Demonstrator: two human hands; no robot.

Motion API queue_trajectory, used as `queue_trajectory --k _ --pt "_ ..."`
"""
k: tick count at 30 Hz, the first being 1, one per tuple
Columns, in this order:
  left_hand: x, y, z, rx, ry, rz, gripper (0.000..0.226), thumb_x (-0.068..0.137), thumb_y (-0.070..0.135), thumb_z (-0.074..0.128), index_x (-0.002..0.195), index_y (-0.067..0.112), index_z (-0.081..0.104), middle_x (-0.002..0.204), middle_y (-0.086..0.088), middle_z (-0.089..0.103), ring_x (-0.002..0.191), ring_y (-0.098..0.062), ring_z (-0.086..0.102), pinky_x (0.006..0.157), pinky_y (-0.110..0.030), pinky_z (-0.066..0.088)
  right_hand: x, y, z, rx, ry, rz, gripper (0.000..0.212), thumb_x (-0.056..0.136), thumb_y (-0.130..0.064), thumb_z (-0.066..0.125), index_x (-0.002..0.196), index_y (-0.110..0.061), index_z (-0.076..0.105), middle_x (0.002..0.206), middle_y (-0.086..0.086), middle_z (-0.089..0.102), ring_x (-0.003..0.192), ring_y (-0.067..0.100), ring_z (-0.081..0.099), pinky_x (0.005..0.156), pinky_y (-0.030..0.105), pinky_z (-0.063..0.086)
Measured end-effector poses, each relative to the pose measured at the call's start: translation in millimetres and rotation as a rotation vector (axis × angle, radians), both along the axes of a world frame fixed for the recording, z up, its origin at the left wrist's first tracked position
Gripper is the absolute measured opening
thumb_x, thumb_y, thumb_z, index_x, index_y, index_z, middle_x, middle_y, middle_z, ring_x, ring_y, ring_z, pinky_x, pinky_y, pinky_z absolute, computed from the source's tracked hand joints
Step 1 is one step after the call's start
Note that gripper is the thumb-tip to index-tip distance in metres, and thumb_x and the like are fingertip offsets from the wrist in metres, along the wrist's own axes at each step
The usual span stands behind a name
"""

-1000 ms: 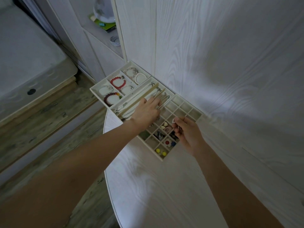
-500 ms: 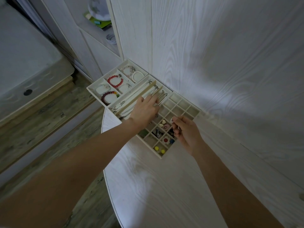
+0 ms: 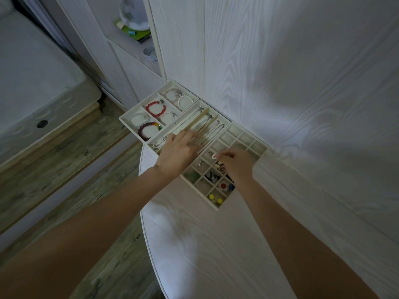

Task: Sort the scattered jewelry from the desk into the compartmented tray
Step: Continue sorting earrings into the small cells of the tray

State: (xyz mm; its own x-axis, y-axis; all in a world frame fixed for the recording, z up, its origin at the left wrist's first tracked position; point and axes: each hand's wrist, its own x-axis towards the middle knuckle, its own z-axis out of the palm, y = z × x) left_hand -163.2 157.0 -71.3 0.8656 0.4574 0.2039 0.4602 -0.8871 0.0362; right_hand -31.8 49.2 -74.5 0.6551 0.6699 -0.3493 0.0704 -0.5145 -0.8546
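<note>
Cream-coloured and compartmented, the tray (image 3: 262, 147) lies at the middle of the frame on the pale wood-grain surface (image 3: 216, 244), its long axis running from upper left to lower right, its far side against the wall panel (image 3: 302, 72). It has three sections. Toward the upper left, four larger compartments hold bracelets: a red bead bracelet (image 3: 155, 108), a dark bead bracelet (image 3: 149, 131) with coloured beads, a white pearl bracelet (image 3: 185, 102), and paler ones that are hard to make out. In the middle, long narrow channels hold thin chains (image 3: 212, 126) lying lengthwise, up and to the right; their number cannot be counted. Toward the lower right, a grid of small square cells holds little pieces: two yellow beads (image 3: 216, 199) in the nearest cell, a red-centred piece (image 3: 224, 186) beside a blue one, and dark items too small to identify.

Resting on the chain channels, the left hand (image 3: 179, 151) has its fingers extended and blurred, covering the near ends of the chains; I cannot tell whether it grips anything. Over the grid, the right hand (image 3: 236, 164) has curled fingers pinching a small pale piece (image 3: 214, 156) at its fingertips, hiding several cells.

Both forearms enter from the bottom edge, cut off. At left lie a wooden floor (image 3: 64, 169) and a bed (image 3: 32, 72); a shelf (image 3: 138, 37) at the top holds a green item.
</note>
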Motion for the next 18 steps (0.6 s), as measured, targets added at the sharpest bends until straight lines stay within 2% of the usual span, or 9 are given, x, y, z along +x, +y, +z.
queue_trajectory --k 2,5,6,8,10,12,15,16,18 --pt "-7 4 0 -0.012 0.026 -0.002 0.038 0.051 0.008 0.089 0.083 0.024 0.075 0.112 -0.004 0.062 0.099 -0.016 0.039 0.069 -0.033 0.044 -5 10 -10 -0.089 -0.182 0.085 0.015 0.087 -0.023 0.066 0.088 -0.010 0.073 0.080 0.000 0.068 0.068 0.010 0.059 0.070 0.022 0.044" --pt "-10 4 6 -0.001 0.132 -0.040 0.047 0.049 0.004 0.087 0.089 0.025 0.075 0.118 -0.006 0.059 0.103 -0.019 0.042 0.070 -0.035 0.045 -14 21 -19 -0.250 -0.404 0.122 0.024 0.093 -0.028 0.055 0.085 -0.012 0.070 0.077 0.001 0.064 0.067 0.013 0.056 0.080 0.033 0.050" --pt "-10 4 6 0.007 0.189 -0.059 0.046 0.060 0.006 0.082 0.100 0.026 0.073 0.126 -0.007 0.054 0.111 -0.021 0.043 0.076 -0.037 0.044 -16 23 -19 -0.291 -0.444 0.120 0.026 0.095 -0.028 0.052 0.084 -0.011 0.068 0.075 0.000 0.061 0.066 0.013 0.054 0.073 0.030 0.049" --pt "-10 2 4 0.013 0.319 -0.095 0.043 0.086 0.015 0.062 0.126 0.031 0.058 0.145 -0.006 0.034 0.131 -0.025 0.032 0.094 -0.039 0.036 -19 26 -17 -0.373 -0.510 0.142 0.028 0.098 -0.027 0.047 0.089 -0.010 0.067 0.078 0.000 0.059 0.068 0.012 0.052 0.055 0.020 0.034" --pt "-11 2 2 0.017 0.390 -0.102 0.044 0.095 0.022 0.050 0.136 0.034 0.045 0.152 -0.002 0.021 0.139 -0.026 0.020 0.104 -0.039 0.028 -21 26 -11 -0.448 -0.579 0.184 0.027 0.100 -0.027 0.043 0.093 -0.011 0.064 0.086 0.002 0.062 0.073 0.013 0.051 0.057 0.022 0.025" --pt "-11 1 2 0.010 0.402 -0.095 0.046 0.096 0.022 0.048 0.139 0.035 0.041 0.153 -0.002 0.018 0.140 -0.027 0.017 0.107 -0.039 0.025 -22 26 -10 -0.466 -0.608 0.204 0.026 0.100 -0.025 0.042 0.094 -0.010 0.063 0.089 0.004 0.064 0.075 0.016 0.054 0.062 0.024 0.028" --pt "-11 0 3 0.010 0.412 -0.090 0.046 0.096 0.021 0.046 0.140 0.034 0.040 0.153 -0.002 0.017 0.140 -0.027 0.016 0.107 -0.039 0.025 -20 24 -14 -0.402 -0.620 0.227 0.025 0.099 -0.024 0.043 0.087 -0.009 0.060 0.079 0.003 0.058 0.077 0.019 0.060 0.062 0.026 0.036" --pt "-10 -1 4 0.007 0.413 -0.090 0.046 0.096 0.022 0.046 0.140 0.033 0.040 0.153 -0.003 0.017 0.140 -0.027 0.016 0.107 -0.039 0.025 -18 22 -14 -0.369 -0.616 0.228 0.026 0.099 -0.024 0.044 0.081 -0.011 0.057 0.073 0.001 0.054 0.072 0.017 0.059 0.060 0.025 0.037" --pt "-9 -2 6 -0.019 0.406 -0.087 0.043 0.096 0.026 0.045 0.139 0.031 0.043 0.152 -0.003 0.019 0.140 -0.027 0.017 0.107 -0.039 0.025 -12 15 -13 -0.306 -0.625 0.242 0.032 0.099 -0.024 0.044 0.069 -0.014 0.050 0.061 -0.003 0.044 0.057 0.010 0.047 0.052 0.020 0.029"
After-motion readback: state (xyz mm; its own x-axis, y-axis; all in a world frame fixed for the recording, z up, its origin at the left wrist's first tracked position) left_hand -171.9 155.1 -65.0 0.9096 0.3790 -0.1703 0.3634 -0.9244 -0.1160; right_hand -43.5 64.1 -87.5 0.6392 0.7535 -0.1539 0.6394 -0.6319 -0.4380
